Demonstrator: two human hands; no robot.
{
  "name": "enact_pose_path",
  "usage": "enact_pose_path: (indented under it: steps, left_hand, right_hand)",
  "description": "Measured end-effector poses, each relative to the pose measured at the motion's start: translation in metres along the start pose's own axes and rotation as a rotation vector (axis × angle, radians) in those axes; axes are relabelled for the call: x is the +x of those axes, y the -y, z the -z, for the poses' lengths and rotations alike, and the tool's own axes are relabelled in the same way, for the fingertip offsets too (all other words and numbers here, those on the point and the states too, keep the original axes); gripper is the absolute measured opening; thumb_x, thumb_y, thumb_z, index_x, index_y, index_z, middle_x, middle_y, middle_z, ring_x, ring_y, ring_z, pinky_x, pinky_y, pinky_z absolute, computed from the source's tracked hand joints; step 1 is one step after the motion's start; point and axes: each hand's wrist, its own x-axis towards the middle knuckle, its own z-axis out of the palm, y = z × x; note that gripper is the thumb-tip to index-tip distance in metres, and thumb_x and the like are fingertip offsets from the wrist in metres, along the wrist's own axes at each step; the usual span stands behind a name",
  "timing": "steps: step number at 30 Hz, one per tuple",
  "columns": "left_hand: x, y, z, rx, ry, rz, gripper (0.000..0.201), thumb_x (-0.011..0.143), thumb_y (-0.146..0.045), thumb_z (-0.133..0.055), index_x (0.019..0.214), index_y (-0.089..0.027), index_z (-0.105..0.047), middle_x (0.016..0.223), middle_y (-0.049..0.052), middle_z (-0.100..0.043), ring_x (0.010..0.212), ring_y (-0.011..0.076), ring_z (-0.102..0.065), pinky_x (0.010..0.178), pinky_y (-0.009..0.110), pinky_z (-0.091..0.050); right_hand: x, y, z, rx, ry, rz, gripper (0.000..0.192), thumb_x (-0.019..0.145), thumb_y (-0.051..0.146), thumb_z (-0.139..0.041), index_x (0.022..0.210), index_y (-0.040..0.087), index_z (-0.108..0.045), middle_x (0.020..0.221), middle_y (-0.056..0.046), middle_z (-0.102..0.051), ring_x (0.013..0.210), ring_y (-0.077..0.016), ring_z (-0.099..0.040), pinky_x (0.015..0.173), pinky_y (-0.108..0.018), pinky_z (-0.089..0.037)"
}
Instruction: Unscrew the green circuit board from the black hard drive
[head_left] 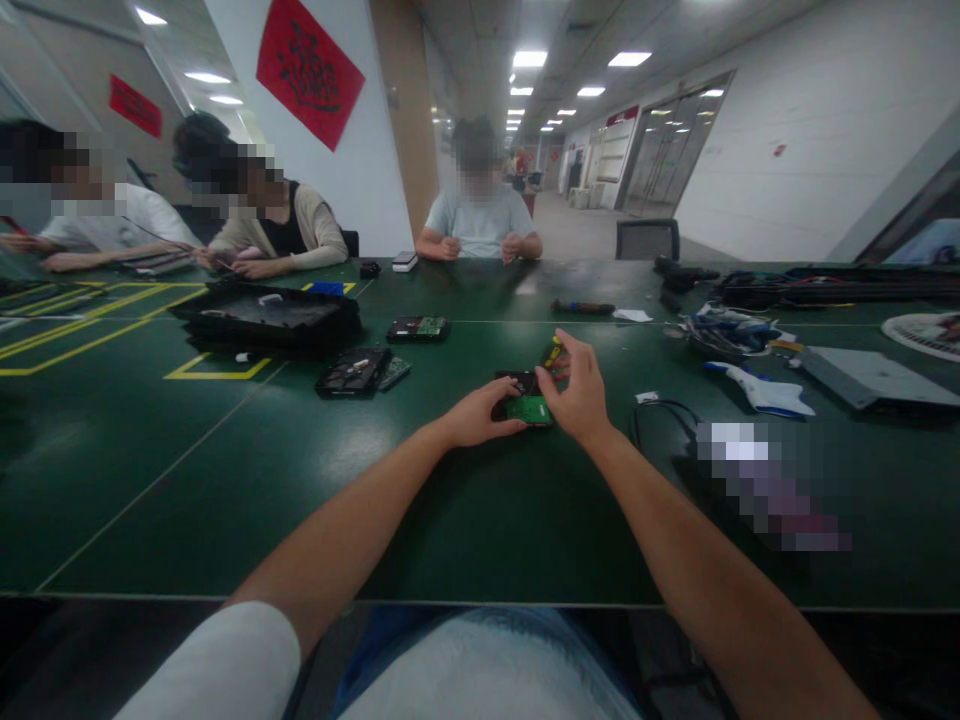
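Note:
A hard drive (pixel 529 408) with a green circuit board facing up lies on the green table in front of me. My left hand (pixel 484 412) is closed around its left side, thumb at the near edge and fingers over the far part. Above its right end is my right hand (pixel 576 385), fingers curled round a small yellow and black screwdriver (pixel 553 352). The tip of that tool is hidden by my fingers, so I cannot tell whether it touches the drive.
Left of my hands lie an opened drive (pixel 354 372), another hard drive (pixel 418 329) and a black tray (pixel 270 315). To the right are a cable bundle (pixel 731 330), a blue-white glove-like piece (pixel 761 388) and a metal box (pixel 877 378). A person (pixel 480 215) sits opposite.

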Motion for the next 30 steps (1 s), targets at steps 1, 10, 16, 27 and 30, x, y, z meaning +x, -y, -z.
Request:
enact_pose_path:
  steps: [1,10,16,27,30]
  left_hand:
    - [0.0000,0.0006,-0.0004,-0.001,0.001,-0.001,0.066,0.084,-0.059,-0.074,0.136,-0.022,-0.058,0.156,0.014,-0.051,0.147,0.0333,-0.047,0.123,0.050,-0.039]
    - [-0.0002,0.0009,-0.0010,-0.007,-0.009,-0.005,0.067,0.084,-0.059,-0.074,0.136,-0.021,-0.058,0.156,0.015,-0.051,0.146,0.0329,-0.048,0.122,0.049,-0.040]
    - [0.0002,-0.0004,0.0003,-0.002,-0.005,0.004,0.067,0.084,-0.060,-0.074,0.136,-0.021,-0.059,0.155,0.015,-0.052,0.146,0.0336,-0.048,0.122,0.050,-0.040]
    - [-0.0003,-0.0005,-0.0003,-0.006,-0.014,-0.010,0.065,0.084,-0.057,-0.075,0.136,-0.021,-0.059,0.156,0.015,-0.051,0.146,0.0335,-0.048,0.122,0.050,-0.040]
    - [-0.0003,0.0007,-0.0013,-0.006,-0.010,-0.011,0.066,0.084,-0.057,-0.075,0.136,-0.021,-0.059,0.156,0.015,-0.051,0.146,0.0334,-0.048,0.122,0.050,-0.040]
  right_hand:
    - [0.0000,0.0001,0.0001,-0.003,-0.006,0.001,0.064,0.094,0.029,-0.063,0.153,0.028,-0.039,0.128,-0.013,-0.055,0.089,-0.0224,-0.067,0.077,-0.045,-0.067]
    - [-0.0003,-0.0002,-0.0005,0.007,0.003,0.018,0.065,0.095,0.027,-0.060,0.156,0.029,-0.037,0.132,-0.013,-0.055,0.094,-0.0229,-0.067,0.081,-0.044,-0.067]
    - [-0.0002,0.0005,-0.0004,-0.004,0.001,0.031,0.065,0.095,0.023,-0.056,0.157,0.028,-0.035,0.132,-0.014,-0.056,0.099,-0.0241,-0.067,0.085,-0.045,-0.066]
    - [0.0000,0.0011,-0.0009,0.023,0.001,0.037,0.064,0.094,0.023,-0.057,0.155,0.030,-0.037,0.131,-0.013,-0.056,0.098,-0.0242,-0.066,0.089,-0.048,-0.064]
    - [-0.0001,0.0009,-0.0007,0.022,-0.013,0.023,0.062,0.094,0.028,-0.061,0.153,0.030,-0.041,0.126,-0.012,-0.056,0.088,-0.0222,-0.066,0.085,-0.049,-0.065]
